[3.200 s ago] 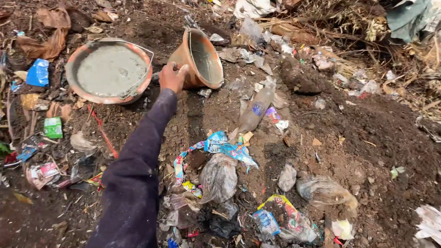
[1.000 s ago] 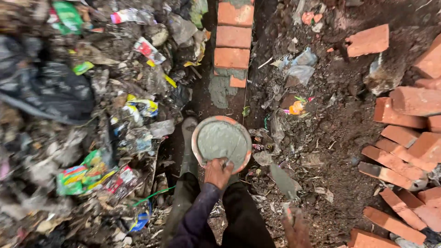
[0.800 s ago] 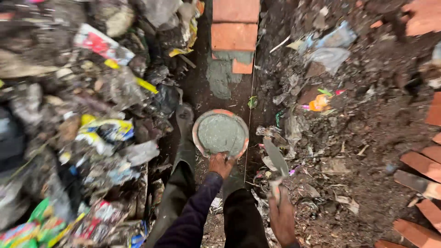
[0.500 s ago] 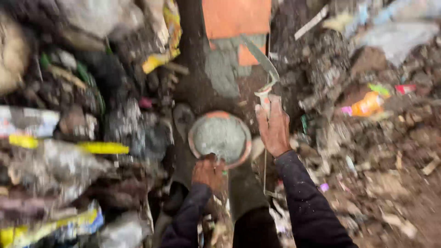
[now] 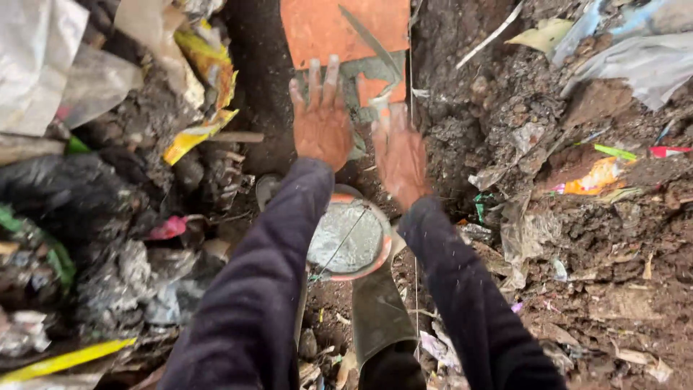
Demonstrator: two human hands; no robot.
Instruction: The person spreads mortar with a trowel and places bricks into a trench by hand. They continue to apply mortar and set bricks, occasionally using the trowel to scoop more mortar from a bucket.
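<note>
My left hand (image 5: pixel 321 123) lies flat, fingers (image 5: pixel 315 76) spread and empty, palm down on the grey mortar (image 5: pixel 372 72) at the near edge of the orange brick (image 5: pixel 317 29). My right hand (image 5: pixel 401 152) is beside it, blurred; it seems to grip the trowel (image 5: pixel 372 43), whose blade points up across the brick, but I cannot tell how tight the fingers close on the handle. Pan (image 5: pixel 350 238) of wet mortar sits below my wrists, between my sleeves, near my boot (image 5: pixel 379 310). A thin string (image 5: pixel 339 242) crosses the pan. Left side: heap of plastic bags and wrappers (image 5: pixel 198 133). Right side: dark soil (image 5: pixel 505 94) with scraps.

To do this well, I judge: keep the left palm steady on the brick so it does not shift, spread mortar thin and even with the blade flat, press down level, not tilted. Scrape off what squeezes out at the edge. Keep loose soil from falling into the joint. Watch that the sleeve does not drag in the pan.
</note>
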